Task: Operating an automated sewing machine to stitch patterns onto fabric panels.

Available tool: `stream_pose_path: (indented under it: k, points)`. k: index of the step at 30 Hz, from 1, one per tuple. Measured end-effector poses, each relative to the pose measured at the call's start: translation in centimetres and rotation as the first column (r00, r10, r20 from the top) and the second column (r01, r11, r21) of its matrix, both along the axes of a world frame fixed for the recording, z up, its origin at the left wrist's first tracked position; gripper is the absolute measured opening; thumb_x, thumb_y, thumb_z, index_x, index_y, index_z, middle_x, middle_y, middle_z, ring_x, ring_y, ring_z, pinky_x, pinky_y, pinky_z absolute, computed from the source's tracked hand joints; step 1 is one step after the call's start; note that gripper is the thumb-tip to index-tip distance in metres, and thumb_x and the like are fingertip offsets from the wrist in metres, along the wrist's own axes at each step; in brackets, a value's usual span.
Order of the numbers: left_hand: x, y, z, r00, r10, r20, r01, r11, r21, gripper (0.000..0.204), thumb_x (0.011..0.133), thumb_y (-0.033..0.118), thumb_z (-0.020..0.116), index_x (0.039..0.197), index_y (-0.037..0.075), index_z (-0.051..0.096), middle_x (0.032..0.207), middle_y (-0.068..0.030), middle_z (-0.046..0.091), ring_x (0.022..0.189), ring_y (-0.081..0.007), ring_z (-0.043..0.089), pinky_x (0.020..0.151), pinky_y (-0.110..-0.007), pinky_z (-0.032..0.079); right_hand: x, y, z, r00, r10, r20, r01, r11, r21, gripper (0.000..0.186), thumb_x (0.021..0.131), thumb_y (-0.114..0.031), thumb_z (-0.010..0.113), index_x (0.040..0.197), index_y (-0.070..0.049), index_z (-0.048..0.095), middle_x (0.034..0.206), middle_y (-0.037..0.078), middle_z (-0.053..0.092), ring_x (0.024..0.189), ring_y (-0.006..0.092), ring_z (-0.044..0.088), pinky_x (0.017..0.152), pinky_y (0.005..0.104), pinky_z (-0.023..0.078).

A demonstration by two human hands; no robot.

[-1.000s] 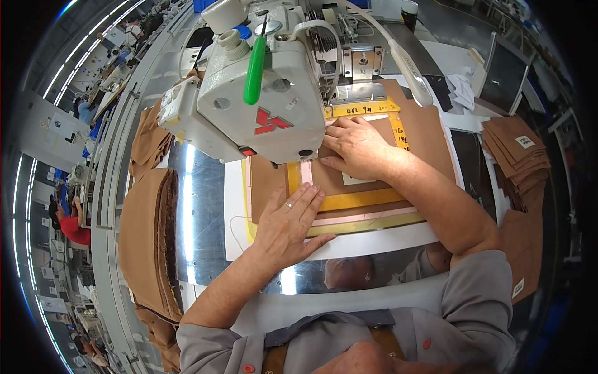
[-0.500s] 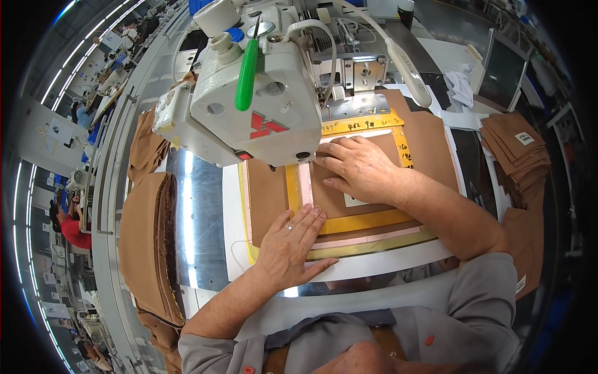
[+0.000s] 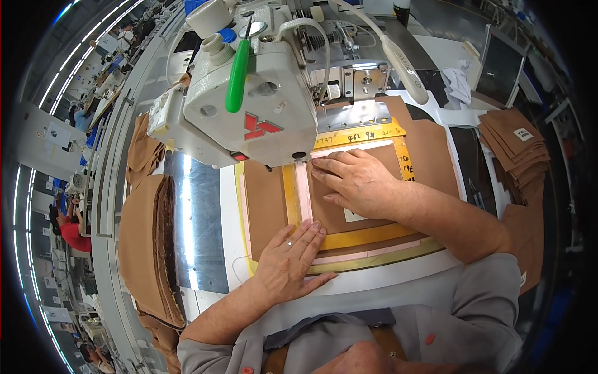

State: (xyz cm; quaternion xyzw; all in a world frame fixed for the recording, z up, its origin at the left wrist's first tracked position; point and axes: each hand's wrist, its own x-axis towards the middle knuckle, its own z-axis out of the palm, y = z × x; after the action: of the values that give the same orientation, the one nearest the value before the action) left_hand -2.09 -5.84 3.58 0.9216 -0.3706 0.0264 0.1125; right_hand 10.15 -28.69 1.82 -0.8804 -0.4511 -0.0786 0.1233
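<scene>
My left hand [image 3: 283, 268] is lying flat over the yellow frame's [image 3: 364, 236] near-left corner, fingers spread and grasping nothing; my right hand [image 3: 364, 185] is resting loosely on the brown panel [image 3: 326, 210] inside the frame. Uneven pressure could be skewing or creasing the panel; fingers straying left under the machine head [image 3: 261, 93] could be getting hurt.

We see left hand [image 3: 280, 267] flat, palm down, fingers [image 3: 305, 240] together, thumb [image 3: 321, 282] splayed rightward; right hand [image 3: 361, 182] farther forward, palm down, its fingers [image 3: 331, 167] slightly bent, pointing left; forearms [image 3: 451, 218] angled inward, hands apart
</scene>
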Motion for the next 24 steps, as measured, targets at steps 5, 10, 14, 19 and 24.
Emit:
stream_pose_path:
  k: [5, 10, 14, 19, 24]
  points:
    - [2.5, -0.4, 1.0, 0.999, -0.016, -0.037, 0.017, 1.0, 0.017, 0.061, 0.084, 0.048, 0.075, 0.125, 0.004, 0.064, 0.132, -0.0119, 0.064, 0.127, -0.0261, 0.059, 0.103, -0.044, 0.043, -0.4, -0.4, -0.4, 0.995, -0.015, 0.094, 0.012, 0.999, 0.036, 0.052, 0.091, -0.036, 0.066, 0.131, -0.003, 0.062, 0.135, 0.01, 0.06, 0.124, 0.0232, 0.055, 0.106, 0.0384, 0.041]
    - [7.0, -1.8, -0.6, 0.993, 0.073, 0.089, -0.064, 0.992, -0.107, 0.059, 0.083, 0.036, 0.078, 0.127, 0.0, 0.06, 0.134, -0.0169, 0.059, 0.129, -0.0301, 0.055, 0.103, -0.046, 0.043, 0.0, -1.5, 0.0, 1.0, 0.017, 0.019, -0.019, 0.996, 0.09, 0.054, 0.089, -0.032, 0.069, 0.133, -0.003, 0.058, 0.133, 0.012, 0.061, 0.121, 0.0261, 0.058, 0.106, 0.0399, 0.042]
    - [7.7, -2.0, -1.5, 0.996, 0.094, 0.003, -0.093, 0.989, -0.116, 0.07, 0.086, 0.039, 0.074, 0.134, -0.006, 0.053, 0.141, -0.0241, 0.051, 0.133, -0.0361, 0.05, 0.11, -0.049, 0.039, 1.4, -5.0, 2.0, 0.991, -0.125, 0.048, 0.117, 0.983, 0.14, 0.035, 0.085, -0.026, 0.074, 0.113, -0.007, 0.065, 0.109, 0.009, 0.065, 0.105, 0.0277, 0.062, 0.09, 0.0407, 0.046]
    - [7.8, -2.1, -2.0, 0.993, 0.106, 0.054, -0.098, 0.987, -0.13, 0.07, 0.088, 0.043, 0.07, 0.135, -0.006, 0.053, 0.142, -0.024, 0.051, 0.135, -0.0361, 0.048, 0.113, -0.052, 0.034, 2.7, -9.4, 2.1, 0.952, -0.307, -0.005, 0.303, 0.936, 0.181, 0.02, 0.083, -0.021, 0.078, 0.093, -0.009, 0.066, 0.093, 0.006, 0.063, 0.092, 0.0266, 0.063, 0.083, 0.0401, 0.048]
    - [7.8, -2.0, -2.1, 0.993, 0.11, 0.05, -0.102, 0.986, -0.133, 0.069, 0.087, 0.042, 0.07, 0.135, -0.005, 0.053, 0.143, -0.0241, 0.051, 0.136, -0.0349, 0.047, 0.114, -0.053, 0.031, 2.9, -9.4, 1.8, 0.937, -0.341, -0.077, 0.35, 0.921, 0.17, 0.02, 0.082, -0.021, 0.079, 0.09, -0.009, 0.065, 0.093, 0.007, 0.062, 0.09, 0.0266, 0.063, 0.083, 0.0401, 0.048]
